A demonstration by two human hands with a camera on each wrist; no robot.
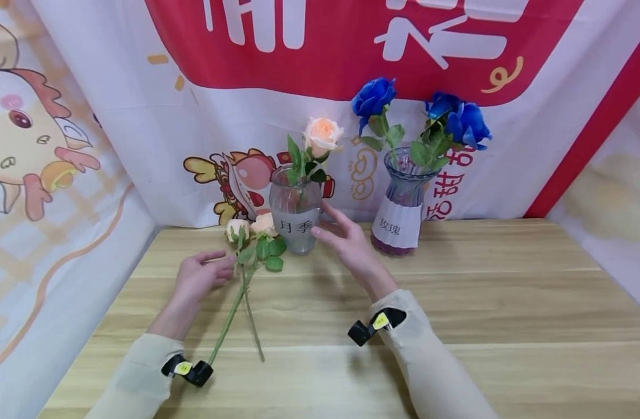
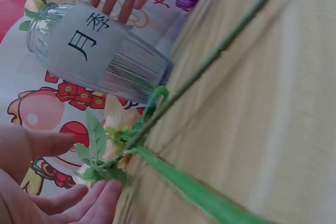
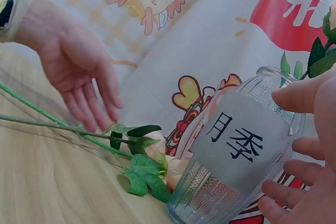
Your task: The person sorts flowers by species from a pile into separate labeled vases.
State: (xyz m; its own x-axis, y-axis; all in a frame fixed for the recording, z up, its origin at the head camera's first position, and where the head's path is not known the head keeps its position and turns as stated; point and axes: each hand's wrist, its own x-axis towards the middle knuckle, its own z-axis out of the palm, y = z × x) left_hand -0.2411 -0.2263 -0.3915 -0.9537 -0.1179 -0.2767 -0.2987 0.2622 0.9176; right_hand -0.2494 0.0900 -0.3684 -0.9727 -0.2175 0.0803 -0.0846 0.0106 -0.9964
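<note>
Two peach roses lie with crossed stems [image 1: 229, 321], their heads [image 1: 238, 230] beside the base of a clear glass vase [image 1: 299, 201] with a white paper label. My left hand [image 1: 203, 274] is just left of those heads, fingers loosely extended, fingertips right at the leaves [image 2: 97, 139]. One peach rose [image 1: 323, 137] stands in the clear vase. At the vase's right side is my right hand [image 1: 353, 247], its thumb and fingers spread around the glass, not curled tightly; in the right wrist view the fingers [image 3: 302, 170] are close along the vase wall.
To the right stands a blue-purple glass vase [image 1: 406, 186] with its own paper label, holding several blue roses [image 1: 469, 123]. A printed cloth backdrop [image 1: 236, 105] hangs directly behind both vases. The wooden table [image 1: 487, 302] extends to the right and toward me.
</note>
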